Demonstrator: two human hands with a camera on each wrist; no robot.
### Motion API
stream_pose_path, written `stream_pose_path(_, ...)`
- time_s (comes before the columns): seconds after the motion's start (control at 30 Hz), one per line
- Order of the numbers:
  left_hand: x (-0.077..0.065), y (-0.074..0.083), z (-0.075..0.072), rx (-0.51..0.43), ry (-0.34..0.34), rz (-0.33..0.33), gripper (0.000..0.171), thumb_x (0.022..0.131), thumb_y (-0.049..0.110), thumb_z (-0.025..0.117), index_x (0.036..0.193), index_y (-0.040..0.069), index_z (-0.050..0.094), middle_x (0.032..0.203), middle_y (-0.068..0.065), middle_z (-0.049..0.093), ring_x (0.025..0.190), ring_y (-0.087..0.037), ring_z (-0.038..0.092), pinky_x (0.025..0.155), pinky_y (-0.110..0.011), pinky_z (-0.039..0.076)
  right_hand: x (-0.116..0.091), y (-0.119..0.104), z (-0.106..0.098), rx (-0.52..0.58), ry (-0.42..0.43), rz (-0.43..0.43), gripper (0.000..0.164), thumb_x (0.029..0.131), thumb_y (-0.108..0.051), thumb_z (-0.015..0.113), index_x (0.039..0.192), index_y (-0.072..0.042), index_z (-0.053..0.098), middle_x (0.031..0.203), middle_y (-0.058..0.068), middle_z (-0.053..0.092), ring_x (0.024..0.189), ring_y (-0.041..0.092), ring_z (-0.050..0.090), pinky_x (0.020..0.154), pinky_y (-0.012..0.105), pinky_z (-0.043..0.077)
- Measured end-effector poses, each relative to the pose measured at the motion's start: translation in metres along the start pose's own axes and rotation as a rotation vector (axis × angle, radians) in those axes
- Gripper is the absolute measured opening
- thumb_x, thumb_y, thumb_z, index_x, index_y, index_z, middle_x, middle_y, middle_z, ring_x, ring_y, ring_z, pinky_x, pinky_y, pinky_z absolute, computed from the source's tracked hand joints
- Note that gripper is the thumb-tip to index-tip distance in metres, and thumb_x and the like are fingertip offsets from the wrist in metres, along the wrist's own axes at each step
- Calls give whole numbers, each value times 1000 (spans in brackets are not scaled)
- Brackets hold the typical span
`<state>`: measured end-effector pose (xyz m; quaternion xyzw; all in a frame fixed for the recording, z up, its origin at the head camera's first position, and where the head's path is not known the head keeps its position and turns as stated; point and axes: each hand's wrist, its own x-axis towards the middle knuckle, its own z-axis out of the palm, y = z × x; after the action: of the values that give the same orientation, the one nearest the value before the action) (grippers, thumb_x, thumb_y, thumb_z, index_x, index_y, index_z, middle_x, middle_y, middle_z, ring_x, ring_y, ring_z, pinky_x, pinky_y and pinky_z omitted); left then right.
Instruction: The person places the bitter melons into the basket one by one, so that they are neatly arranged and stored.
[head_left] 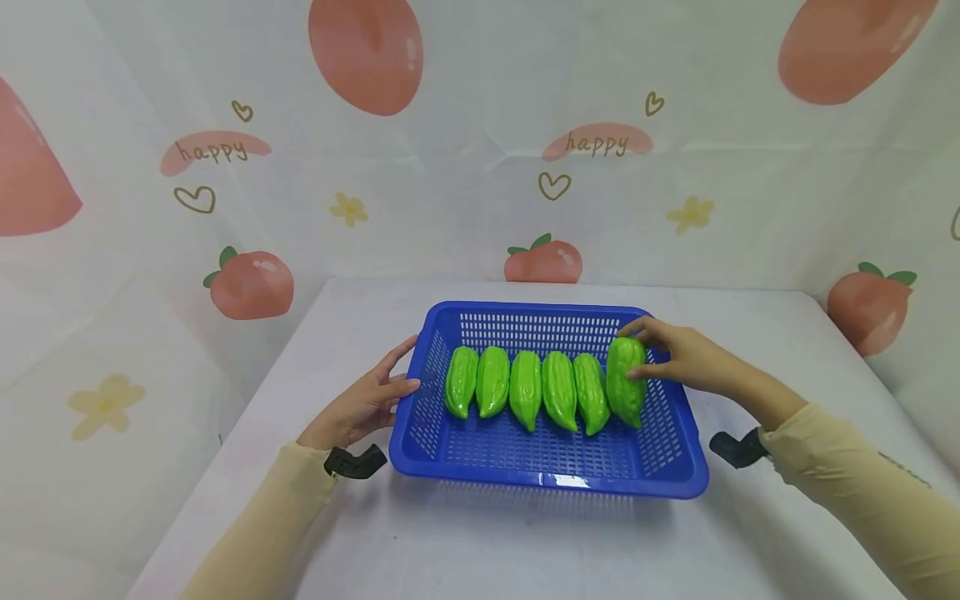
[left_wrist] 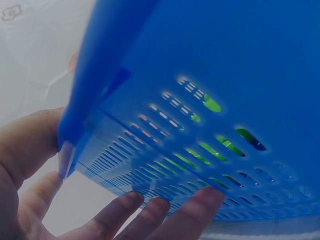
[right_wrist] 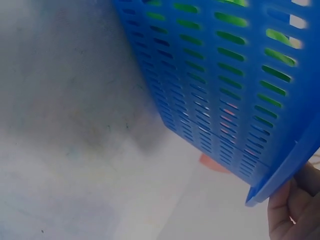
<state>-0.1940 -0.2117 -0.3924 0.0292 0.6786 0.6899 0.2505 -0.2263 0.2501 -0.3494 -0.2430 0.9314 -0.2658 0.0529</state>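
Note:
A blue plastic basket (head_left: 540, 479) stands before me with several glossy green bitter melons (head_left: 527, 390) lined up side by side inside, pointed ends toward me. My left hand (head_left: 366, 404) holds the basket's left rim, with the thumb over the edge; the left wrist view has its other fingers spread along the slotted outer wall (left_wrist: 165, 165). Reaching over the right rim, my right hand (head_left: 678, 358) grips the rightmost bitter melon (head_left: 624, 387) between thumb and fingers. That melon sits higher than its neighbours. In the right wrist view the rim hides much of the right hand (right_wrist: 297, 207).
A white-covered table (head_left: 540, 550) lies under the basket. Behind and beside it hangs a white cloth backdrop (head_left: 450, 192) printed with fruit, hearts and flowers. Black straps with mounts (head_left: 356, 462) are on both wrists, over light sleeves (head_left: 262, 521).

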Motion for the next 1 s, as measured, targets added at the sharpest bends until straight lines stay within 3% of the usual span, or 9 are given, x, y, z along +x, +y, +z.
stream_pose_path(0.3, 0, 0, 0, 8, 12, -6, 75, 96, 22, 60, 151, 46, 16, 135, -18, 52, 99, -25, 68, 85, -46, 56, 0, 1, 2, -18, -7, -5, 55, 83, -29, 76, 129, -14, 51, 115, 17, 67, 105, 35, 64, 88, 55, 53)
stream_pose_path(0.7, 1, -1, 0, -1, 10, -17, 75, 97, 21, 60, 151, 48, 16, 136, -19, 50, 98, -25, 68, 86, -47, 56, 3, 2, 4, -91, 42, -64, 55, 81, -23, 78, 128, -1, 58, 117, 20, 58, 109, 37, 58, 95, 59, 47)
stream_pose_path(1.0, 0, 0, 0, 3, 16, -15, 76, 96, 22, 61, 151, 48, 16, 139, -19, 48, 100, -26, 68, 86, -47, 56, 4, 1, 2, -118, 39, -70, 52, 82, -20, 77, 126, 0, 58, 118, 18, 62, 110, 36, 59, 96, 56, 48)
